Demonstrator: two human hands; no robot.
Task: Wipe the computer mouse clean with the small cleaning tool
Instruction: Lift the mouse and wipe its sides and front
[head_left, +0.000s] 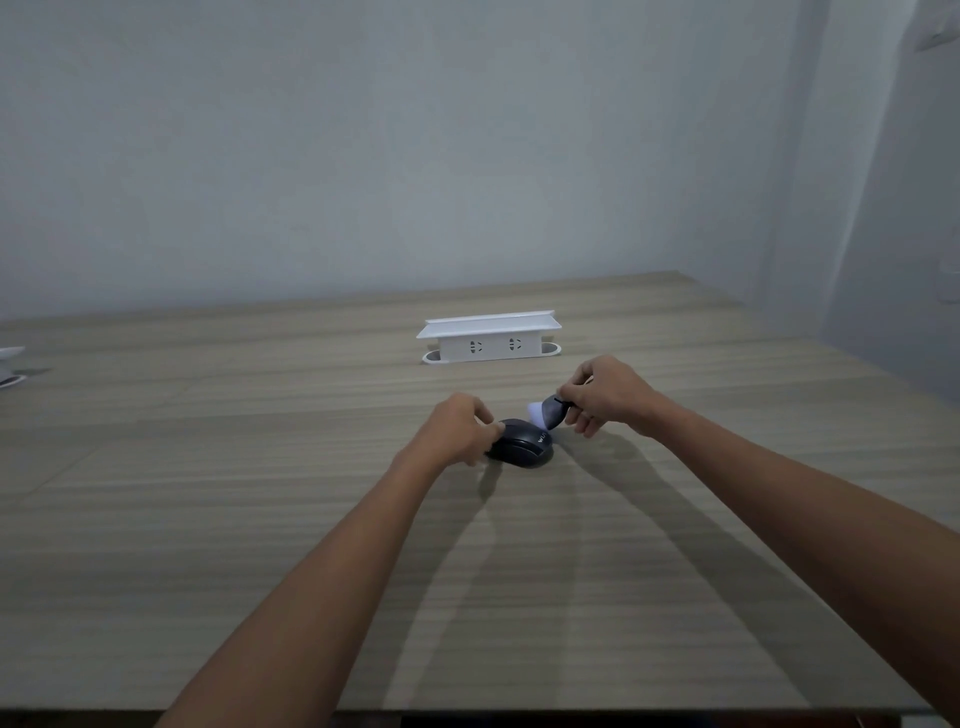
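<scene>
A dark computer mouse lies on the wooden table, a little past the middle. My left hand grips its left end and holds it against the table. My right hand pinches a small dark cleaning tool with a white tip. That white tip points left and down, just above the mouse's far right edge. Whether the tip touches the mouse I cannot tell.
A white desktop power socket box stands behind the hands, set into the table. A white object shows at the far left edge. A pale wall rises behind the table, and the table's front edge runs along the bottom.
</scene>
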